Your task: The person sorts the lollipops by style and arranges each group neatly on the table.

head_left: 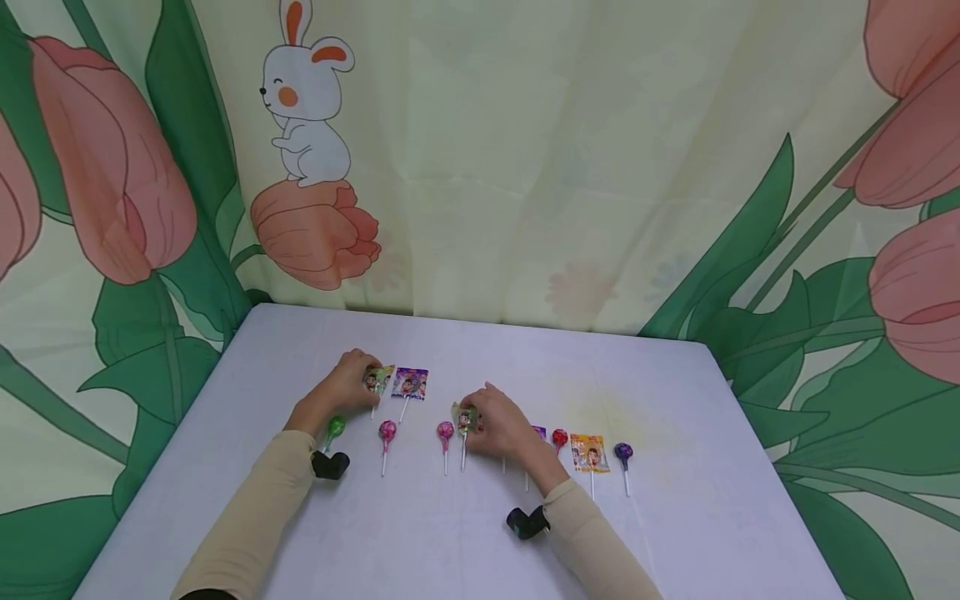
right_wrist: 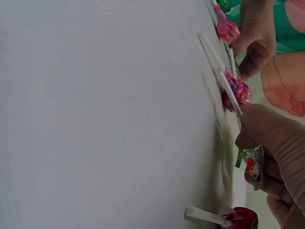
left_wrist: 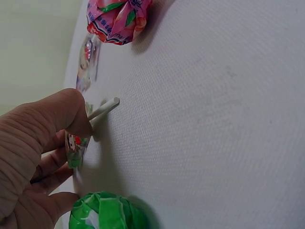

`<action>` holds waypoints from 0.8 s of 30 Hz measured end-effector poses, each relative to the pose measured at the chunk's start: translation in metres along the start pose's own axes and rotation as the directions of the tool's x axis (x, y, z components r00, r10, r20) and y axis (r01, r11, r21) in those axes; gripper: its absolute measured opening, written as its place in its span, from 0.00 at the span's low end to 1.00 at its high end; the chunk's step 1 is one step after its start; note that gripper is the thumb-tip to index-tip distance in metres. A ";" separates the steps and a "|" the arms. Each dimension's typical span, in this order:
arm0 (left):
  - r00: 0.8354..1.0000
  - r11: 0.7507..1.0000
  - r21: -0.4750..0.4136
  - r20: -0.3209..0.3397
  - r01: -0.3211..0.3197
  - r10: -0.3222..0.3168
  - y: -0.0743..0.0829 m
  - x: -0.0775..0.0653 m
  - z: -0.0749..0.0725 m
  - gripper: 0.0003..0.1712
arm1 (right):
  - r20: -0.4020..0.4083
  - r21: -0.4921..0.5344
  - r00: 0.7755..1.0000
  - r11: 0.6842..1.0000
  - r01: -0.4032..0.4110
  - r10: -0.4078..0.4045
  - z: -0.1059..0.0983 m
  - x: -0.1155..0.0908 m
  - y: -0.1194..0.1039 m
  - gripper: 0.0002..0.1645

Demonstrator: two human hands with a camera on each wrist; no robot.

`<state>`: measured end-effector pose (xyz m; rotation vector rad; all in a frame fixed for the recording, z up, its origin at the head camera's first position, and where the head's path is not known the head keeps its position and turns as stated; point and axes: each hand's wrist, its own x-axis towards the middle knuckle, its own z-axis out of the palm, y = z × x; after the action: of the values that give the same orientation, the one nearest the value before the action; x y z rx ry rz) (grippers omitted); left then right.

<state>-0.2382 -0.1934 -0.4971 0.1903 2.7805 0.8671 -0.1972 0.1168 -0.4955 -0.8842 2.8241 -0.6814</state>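
My left hand (head_left: 347, 383) pinches a lollipop in a flat green wrapper (head_left: 384, 377) between thumb and fingers; its white stick (left_wrist: 105, 109) points out past the thumb. Just right of it lies a purple-wrapped flat lollipop (head_left: 411, 383). A round green lollipop (left_wrist: 106, 212) lies close below this hand, partly behind the wrist in the head view. My right hand (head_left: 501, 423) pinches another green-wrapped flat lollipop (head_left: 463, 419), stick toward me. Beside that one is a round pink lollipop (head_left: 446, 431). A dark red lollipop (right_wrist: 244, 219) lies near the right fingers, hidden under the hand in the head view.
A second pink lollipop (head_left: 387, 431) lies between the hands. Right of the right wrist are a red lollipop (head_left: 559, 437), an orange-wrapped flat one (head_left: 587, 452) and a round purple one (head_left: 623, 452). The white table (head_left: 420, 542) ends at a printed curtain (head_left: 510, 167).
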 end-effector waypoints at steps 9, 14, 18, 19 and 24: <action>1.000 1.000 0.014 -0.002 -0.027 0.027 -0.003 0.001 0.001 0.38 | -0.054 0.010 0.998 1.000 0.029 -0.028 -0.010 0.011 0.002 0.29; 1.000 1.000 0.008 0.002 -0.016 0.016 -0.001 0.001 -0.001 0.38 | -0.073 0.012 0.996 0.999 0.051 -0.050 -0.014 0.020 0.004 0.28; 1.000 1.000 0.014 0.000 -0.015 0.015 -0.002 0.001 0.000 0.38 | -0.077 0.019 0.996 0.999 0.047 -0.045 -0.014 0.028 0.004 0.28; 1.000 1.000 0.012 -0.001 -0.014 0.014 -0.002 0.002 0.000 0.38 | -0.075 0.026 0.997 0.999 0.037 -0.035 -0.014 0.030 0.004 0.28; 1.000 1.000 0.004 -0.003 -0.010 0.010 -0.003 0.002 0.001 0.39 | -0.061 0.074 0.998 0.997 -0.011 0.015 -0.012 0.040 0.003 0.29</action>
<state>-0.2400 -0.1951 -0.4997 0.2037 2.7868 0.8650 -0.2341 0.1014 -0.4850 -0.8464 2.8351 -0.8194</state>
